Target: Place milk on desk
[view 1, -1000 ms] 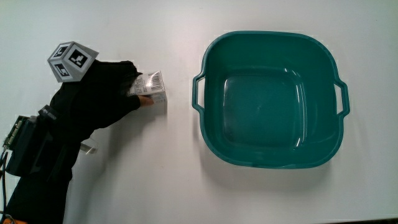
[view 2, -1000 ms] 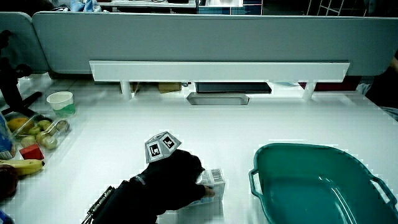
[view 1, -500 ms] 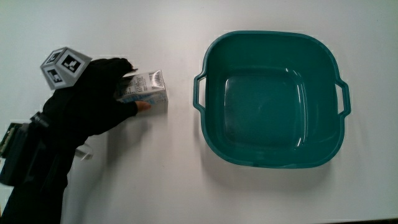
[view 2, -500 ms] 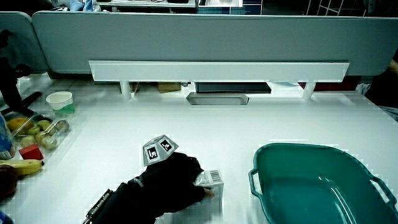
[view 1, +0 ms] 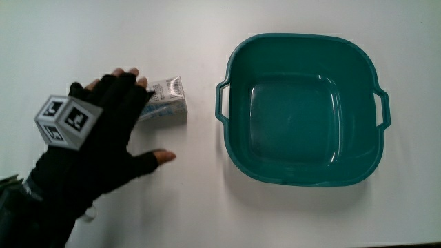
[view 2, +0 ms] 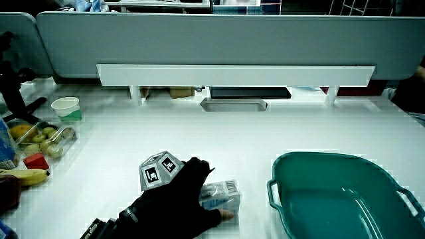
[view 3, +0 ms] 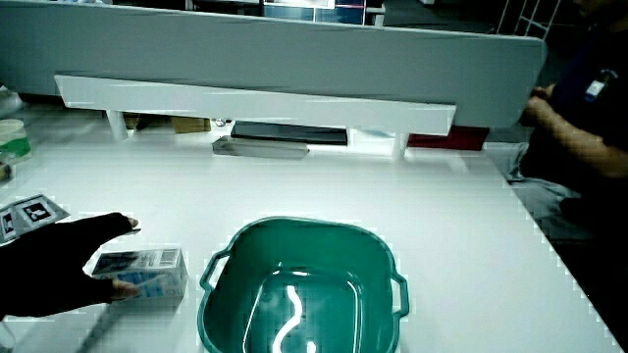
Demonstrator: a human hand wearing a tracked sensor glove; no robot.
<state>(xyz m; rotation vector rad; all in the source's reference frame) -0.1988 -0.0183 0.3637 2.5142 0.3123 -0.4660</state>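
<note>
1. White worktop [view 1: 207,207], bare and bright, closed off at its edge by a low grey partition [view 2: 219,40] in both side views.
2. Lying flat on its side on the worktop: small milk carton [view 1: 165,109], barcode face up, just beside the teal basin [view 1: 301,110] and outside it.
3. Seen in a side view [view 3: 142,275] resting on the surface between the basin's near handle and the hand.
4. Spread over the carton's end away from the basin: gloved hand [view 1: 107,141], black, palm down, fingertips [view 1: 131,76] overlapping the carton's edge, thumb stretched out toward the basin on the side nearer the person.
5. Grip loosened: fingers splayed wide, wrapped round nothing, carton not held.
6. Fixed on the back of the hand: small patterned cube [view 1: 65,120], black-and-white squares on its faces, also visible in a side view [view 2: 159,171].
7. Teal basin square with rounded corners and two loop handles, upright on the worktop, inside glossy with light reflections.
8. Well away from the basin, at the worktop's edge in a side view: pale cup [view 2: 65,106], container of fruit [view 2: 43,139], banana [view 2: 23,176].
</note>
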